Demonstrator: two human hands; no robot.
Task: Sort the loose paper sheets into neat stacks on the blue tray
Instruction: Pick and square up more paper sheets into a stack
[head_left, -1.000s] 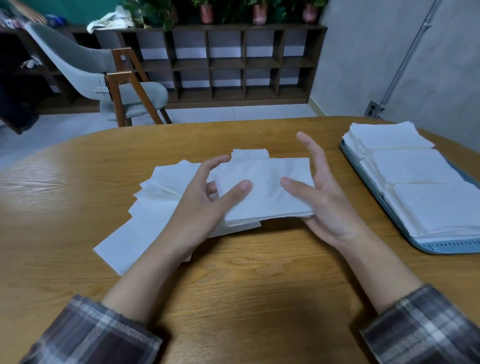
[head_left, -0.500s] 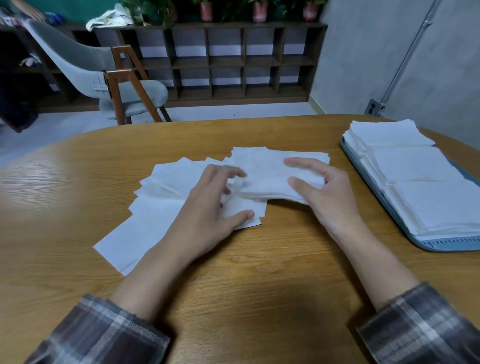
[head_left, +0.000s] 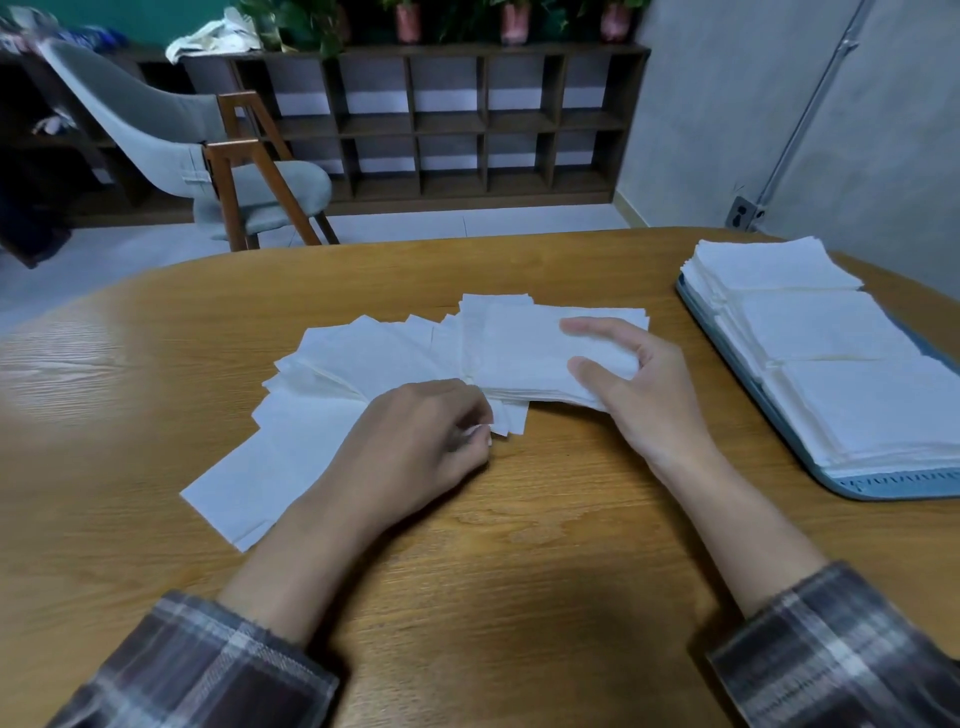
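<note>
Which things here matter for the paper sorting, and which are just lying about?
Job: gathered stack in right hand; loose sheets, left hand pinching one; blue tray with finished stacks.
Lying about: grey chair, shelf unit, potted plants, wall socket.

A grey chair (head_left: 171, 150) stands before dark cubby shelving (head_left: 441, 119) topped with potted plants (head_left: 514, 21).

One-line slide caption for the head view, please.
Right hand grips a gathered paper stack while left hand pinches a loose sheet; three stacks sit on the blue tray.
</note>
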